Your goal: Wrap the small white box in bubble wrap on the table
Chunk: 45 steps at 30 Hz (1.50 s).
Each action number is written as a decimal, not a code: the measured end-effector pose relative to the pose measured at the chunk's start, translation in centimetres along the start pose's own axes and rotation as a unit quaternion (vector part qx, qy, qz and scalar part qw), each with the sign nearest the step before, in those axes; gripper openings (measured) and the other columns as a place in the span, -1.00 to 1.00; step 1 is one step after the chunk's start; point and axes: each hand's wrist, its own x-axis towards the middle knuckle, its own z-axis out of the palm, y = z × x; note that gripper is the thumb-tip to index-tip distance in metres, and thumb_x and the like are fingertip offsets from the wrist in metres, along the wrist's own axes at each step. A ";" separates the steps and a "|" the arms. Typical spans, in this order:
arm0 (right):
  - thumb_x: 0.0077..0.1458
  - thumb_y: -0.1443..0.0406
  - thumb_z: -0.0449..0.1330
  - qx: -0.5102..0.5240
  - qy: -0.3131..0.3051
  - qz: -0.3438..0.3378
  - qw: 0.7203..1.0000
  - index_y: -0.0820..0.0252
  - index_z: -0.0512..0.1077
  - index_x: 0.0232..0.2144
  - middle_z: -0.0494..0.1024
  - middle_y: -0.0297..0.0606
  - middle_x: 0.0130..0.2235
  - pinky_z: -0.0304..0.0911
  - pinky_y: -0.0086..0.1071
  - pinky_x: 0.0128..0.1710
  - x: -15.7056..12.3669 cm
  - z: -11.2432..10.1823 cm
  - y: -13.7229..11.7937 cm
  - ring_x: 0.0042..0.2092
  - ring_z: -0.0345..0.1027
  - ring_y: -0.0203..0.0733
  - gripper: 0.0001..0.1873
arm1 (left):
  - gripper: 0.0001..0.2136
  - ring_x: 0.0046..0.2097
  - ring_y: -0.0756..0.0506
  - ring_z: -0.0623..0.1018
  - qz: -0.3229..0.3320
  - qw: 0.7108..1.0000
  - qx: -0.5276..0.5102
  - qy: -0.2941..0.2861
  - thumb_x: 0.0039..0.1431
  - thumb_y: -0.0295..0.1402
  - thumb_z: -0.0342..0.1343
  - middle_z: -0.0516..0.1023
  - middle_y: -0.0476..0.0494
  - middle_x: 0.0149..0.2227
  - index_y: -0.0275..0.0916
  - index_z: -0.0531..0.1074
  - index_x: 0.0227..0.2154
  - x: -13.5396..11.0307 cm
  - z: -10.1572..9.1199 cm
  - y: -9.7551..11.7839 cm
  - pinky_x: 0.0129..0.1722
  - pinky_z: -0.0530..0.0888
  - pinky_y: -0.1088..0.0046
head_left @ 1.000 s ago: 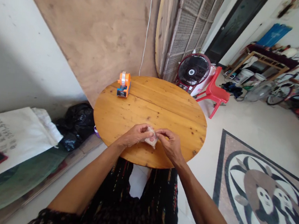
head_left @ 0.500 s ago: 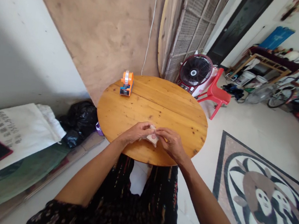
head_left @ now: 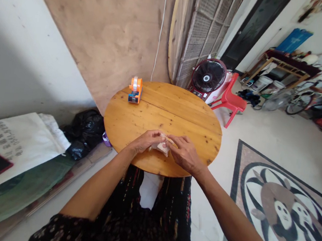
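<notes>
Two bare hands meet over a small pale packet (head_left: 163, 148) at the lower centre of the frame, just above the near edge of a round wooden tabletop (head_left: 177, 108). The packet looks wrapped in whitish, slightly crumpled material, with a pinkish mark on the face turned up to the camera; whether its underside touches the wood cannot be told.

The left hand (head_left: 146, 140) pinches the packet's upper-left part between thumb and fingers. The right hand (head_left: 185, 153) comes in from the other side, its fingertips at the packet's upper-right edge. What has just changed is this right hand: half a second ago its fingers were bunched tightly together there, and now they reach out longer and a little apart. Whether they pinch a bit of the wrapping or only press on it, I cannot tell — the tips are too small and partly hidden. The left grip looks much as it was, so I judge that the left hand does the steadying while the right does the finer finger work on the wrapping.

Toward the upper left of the tabletop, well apart from both hands, stands an orange-and-blue tape dispenser (head_left: 134, 97) with a roll of tape — neither hand touches it.
</notes>
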 end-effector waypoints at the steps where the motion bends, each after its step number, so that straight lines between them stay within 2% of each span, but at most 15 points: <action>1: 0.21 0.42 0.01 -0.009 0.004 0.001 1.000 0.19 0.43 -0.06 0.43 0.01 0.10 0.18 -0.15 -0.08 -0.2 0.0 -0.1 -0.03 0.38 -0.06 -0.70 | -0.67 -0.41 0.00 0.45 -0.002 1.000 -0.003 0.005 -0.04 -0.13 0.26 0.51 -0.06 -0.42 -0.31 0.48 -0.33 0.0 0.0 -0.2 -0.35 0.34 0.48; 5: 0.21 0.42 0.00 -0.014 0.010 0.025 1.000 0.15 0.40 -0.01 0.37 0.01 0.15 0.17 -0.11 -0.05 -1.0 0.6 -0.4 0.00 0.35 -0.04 -0.66 | -0.63 -0.40 -0.01 0.46 -0.007 1.000 -0.011 0.025 -0.06 -0.13 0.28 0.52 -0.08 -0.39 -0.33 0.46 -0.29 0.2 0.1 -0.5 -0.35 0.35 0.47; 10: 0.19 0.43 0.02 -0.026 0.026 0.048 0.998 0.13 0.39 -0.01 0.40 0.00 0.12 0.16 -0.08 0.00 -1.3 1.2 -1.2 0.04 0.32 -0.04 -0.65 | -0.65 -0.39 0.00 0.46 -0.006 0.999 -0.020 0.036 -0.07 -0.15 0.29 0.51 -0.04 -0.39 -0.32 0.46 -0.30 0.2 0.3 -0.4 -0.34 0.35 0.48; 17: 0.11 0.48 0.05 0.018 0.078 0.093 0.992 0.02 0.42 -0.02 0.32 -0.05 0.19 0.16 0.00 0.03 -2.8 1.7 -2.8 0.17 0.20 0.03 -0.57 | -0.64 -0.36 -0.01 0.48 -0.004 0.998 -0.031 0.050 -0.04 -0.15 0.28 0.53 -0.05 -0.35 -0.30 0.44 -0.27 0.0 0.2 -0.9 -0.33 0.37 0.49; 20: 0.09 0.48 0.06 0.061 0.128 0.159 0.977 -0.02 0.42 -0.02 0.28 -0.10 0.21 0.19 0.02 0.03 -3.7 2.2 -3.4 0.17 0.20 0.03 -0.56 | -0.63 -0.34 -0.03 0.51 -0.007 0.998 -0.036 0.057 -0.05 -0.13 0.29 0.55 -0.09 -0.33 -0.30 0.43 -0.28 0.0 0.3 -1.0 -0.29 0.40 0.47; 23: 0.11 0.43 0.06 0.115 0.166 0.245 0.948 0.04 0.40 -0.01 0.27 -0.07 0.20 0.21 0.02 0.08 -4.4 2.8 -3.2 0.17 0.21 0.01 -0.59 | -0.61 -0.32 -0.05 0.53 -0.011 0.997 -0.040 0.062 -0.07 -0.13 0.31 0.56 -0.11 -0.32 -0.31 0.42 -0.27 0.2 0.3 -1.1 -0.26 0.43 0.44; 27: 0.11 0.34 0.11 0.168 0.148 0.311 0.924 0.13 0.35 0.05 0.32 -0.01 0.17 0.12 0.04 0.18 -5.0 3.7 -2.0 0.20 0.18 0.02 -0.58 | -0.62 -0.31 -0.04 0.53 -0.010 0.997 -0.038 0.066 -0.05 -0.13 0.29 0.57 -0.11 -0.31 -0.30 0.41 -0.27 0.4 0.3 -1.2 -0.24 0.43 0.44; 32: -0.04 0.12 0.31 0.297 0.088 0.323 0.894 0.19 0.11 0.24 0.24 0.10 0.22 0.13 0.02 0.18 -4.2 4.4 -0.9 0.23 0.15 0.10 -0.15 | -0.62 -0.30 -0.07 0.54 -0.018 0.998 -0.007 0.058 -0.05 -0.13 0.29 0.57 -0.12 -0.30 -0.30 0.45 -0.27 0.5 0.4 -1.0 -0.24 0.42 0.43; 34: -0.08 0.10 0.35 0.340 0.081 0.323 0.880 0.18 0.06 0.27 0.24 0.10 0.23 0.15 -0.02 0.17 -3.4 4.6 -0.7 0.22 0.18 0.08 -0.07 | -0.59 -0.28 -0.08 0.54 -0.017 0.998 0.008 0.060 -0.06 -0.11 0.28 0.57 -0.13 -0.27 -0.30 0.45 -0.22 0.4 0.5 -0.8 -0.23 0.42 0.42; 40: -0.05 0.20 0.33 0.351 0.115 0.331 0.868 0.13 0.19 0.20 0.37 0.01 0.15 0.21 -0.04 0.12 -2.4 5.6 -0.7 0.13 0.32 0.03 -0.22 | -0.61 -0.34 -0.06 0.50 -0.016 0.995 0.062 0.079 -0.04 -0.06 0.23 0.55 -0.11 -0.34 -0.31 0.45 -0.31 0.4 1.1 -0.4 -0.32 0.40 0.45; 45: -0.01 0.19 0.29 0.342 0.104 0.338 0.871 0.16 0.15 0.22 0.35 0.03 0.17 0.20 -0.05 0.14 -2.7 5.9 -0.8 0.14 0.30 0.03 -0.23 | -0.68 -0.32 -0.08 0.47 0.003 0.986 0.129 0.106 0.00 -0.11 0.20 0.53 -0.08 -0.38 -0.30 0.49 -0.34 0.9 1.5 0.0 -0.30 0.38 0.43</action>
